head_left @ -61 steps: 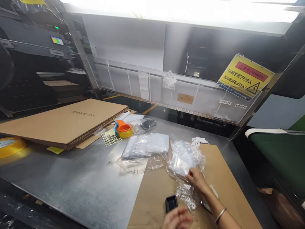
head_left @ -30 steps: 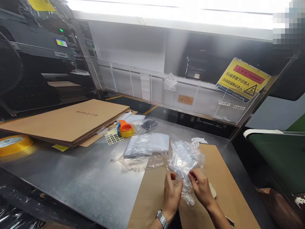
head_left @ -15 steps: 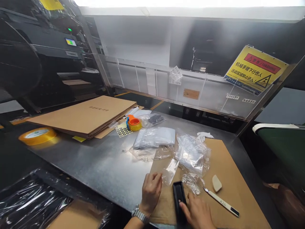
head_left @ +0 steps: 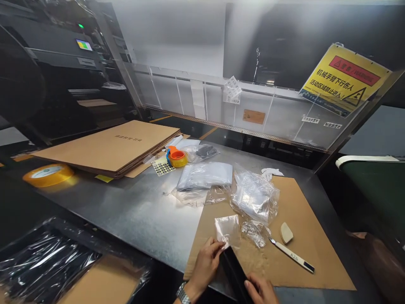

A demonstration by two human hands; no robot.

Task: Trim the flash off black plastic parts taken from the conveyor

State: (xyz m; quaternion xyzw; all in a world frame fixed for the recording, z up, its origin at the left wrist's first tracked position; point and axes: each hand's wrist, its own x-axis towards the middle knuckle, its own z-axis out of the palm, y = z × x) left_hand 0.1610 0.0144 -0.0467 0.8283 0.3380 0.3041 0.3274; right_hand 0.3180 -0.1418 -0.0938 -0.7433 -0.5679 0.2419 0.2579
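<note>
A long black piece [head_left: 233,270] lies slanted over the near edge of the cardboard sheet [head_left: 303,236]. My left hand [head_left: 207,261], with a watch at the wrist, pinches a small clear plastic bag [head_left: 228,228] at the far end of the black piece. At the near end, my right hand [head_left: 260,290] has its fingers closed on the black piece. Crumpled clear film [head_left: 255,233] is just beyond. A white-handled knife [head_left: 292,254] marked A26 and a cream wedge-shaped block [head_left: 286,233] rest to the right.
Stacked plastic bags [head_left: 205,175] and a crumpled bag pile [head_left: 255,196] lie mid-table. Flat cardboard [head_left: 123,145], a tape roll [head_left: 47,174], a tape dispenser [head_left: 177,157] and a sticker sheet [head_left: 163,166] are left. A white glove [head_left: 272,172] lies at the back.
The black piece has been lifted and tilted, its underside no longer showing. My left hand has moved down onto the bag's near edge beside it. My right hand has moved nearer the body.
</note>
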